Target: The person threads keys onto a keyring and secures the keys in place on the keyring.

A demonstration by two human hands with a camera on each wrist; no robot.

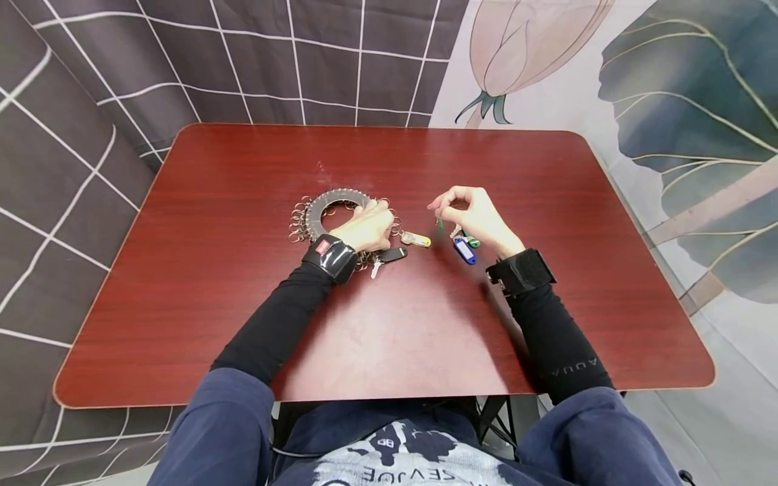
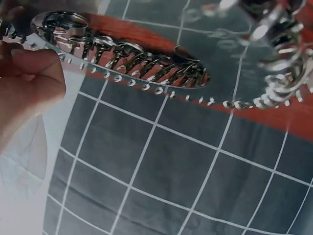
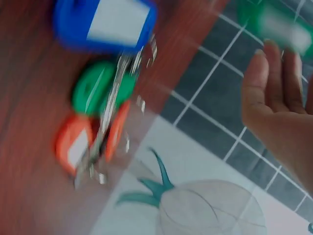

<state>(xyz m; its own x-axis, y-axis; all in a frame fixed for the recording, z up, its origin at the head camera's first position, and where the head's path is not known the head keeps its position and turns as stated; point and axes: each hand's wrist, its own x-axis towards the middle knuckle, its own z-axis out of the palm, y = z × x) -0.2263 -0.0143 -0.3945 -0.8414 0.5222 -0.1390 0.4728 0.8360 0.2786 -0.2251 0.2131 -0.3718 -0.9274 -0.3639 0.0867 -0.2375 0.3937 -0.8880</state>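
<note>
My left hand (image 1: 367, 227) grips the right side of a flat grey ring (image 1: 316, 217) hung with many small metal split rings. A yellow key tag (image 1: 416, 239), a black key fob (image 1: 391, 254) and a key (image 1: 375, 268) lie beside that hand. In the left wrist view, the hand (image 2: 34, 81) is curled at the edge of the ring (image 2: 142, 81). My right hand (image 1: 477, 214) pinches a green key tag (image 3: 281, 27), blurred in the right wrist view. Under this hand lie a blue key tag (image 1: 464, 250) and another green tag (image 1: 471, 240).
Orange tags (image 3: 73, 144) and keys (image 3: 111, 98) lie with the blue and green ones in the right wrist view. The red-brown table (image 1: 200, 290) extends around both hands. A grey gridded curtain (image 1: 267, 67) hangs behind it.
</note>
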